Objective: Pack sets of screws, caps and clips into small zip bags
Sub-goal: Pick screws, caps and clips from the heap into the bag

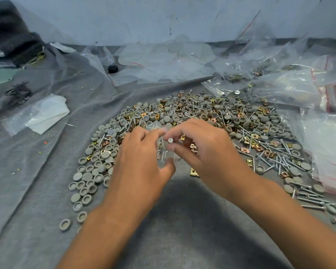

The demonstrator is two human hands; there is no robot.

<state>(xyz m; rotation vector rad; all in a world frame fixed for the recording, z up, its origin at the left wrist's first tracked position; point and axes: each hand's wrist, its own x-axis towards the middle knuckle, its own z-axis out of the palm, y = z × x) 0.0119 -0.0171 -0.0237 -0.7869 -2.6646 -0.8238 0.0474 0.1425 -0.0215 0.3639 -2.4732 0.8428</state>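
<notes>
A wide heap of grey round caps (97, 171), brass and copper clips (249, 141) and silver screws (279, 162) lies on grey cloth. Above its near edge my left hand (142, 158) grips a small clear zip bag (164, 152) with screws showing inside it. My right hand (204, 146) pinches a screw (170, 140) by its white head, right at the bag's mouth. The bag's lower part is hidden behind my left thumb.
Clear plastic bags with red zip lines (318, 88) pile up at the right and back. A folded white plastic sheet (45, 115) lies at the left, with black rubber bands (17, 94) and a black knob (113, 68) farther back. A wall closes the far side.
</notes>
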